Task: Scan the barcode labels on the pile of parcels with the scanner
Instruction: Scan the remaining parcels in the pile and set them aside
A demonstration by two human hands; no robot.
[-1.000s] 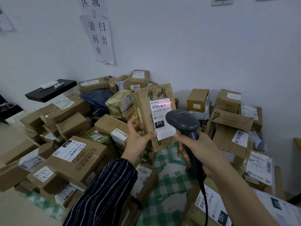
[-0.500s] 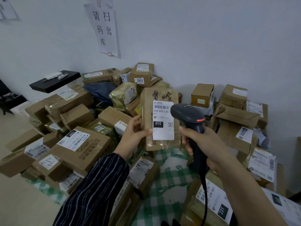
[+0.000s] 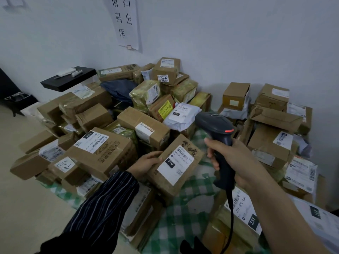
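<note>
A flat brown parcel [image 3: 170,177] with a white "010" barcode label [image 3: 175,164] lies tilted low over the green checked cloth, label up. My left hand [image 3: 145,163] grips its left edge. My right hand [image 3: 236,162] holds the dark corded scanner [image 3: 218,132] upright just right of the parcel, its head above and right of the label, a red light lit on its side. A large pile of brown cardboard parcels [image 3: 102,149] with barcode labels fills the floor against the wall.
A white poly bag labelled "231" [image 3: 181,114] lies behind the scanner. More labelled boxes [image 3: 267,143] are stacked at the right, and a "231" parcel [image 3: 242,209] lies under my right forearm. A black shelf [image 3: 69,78] juts out at the left. A paper sign [image 3: 124,21] hangs on the wall.
My left hand has lowered the "010" parcel from upright in front of the scanner down toward the cloth, laying it flat. The red scan line is gone. The scanner stays raised.
</note>
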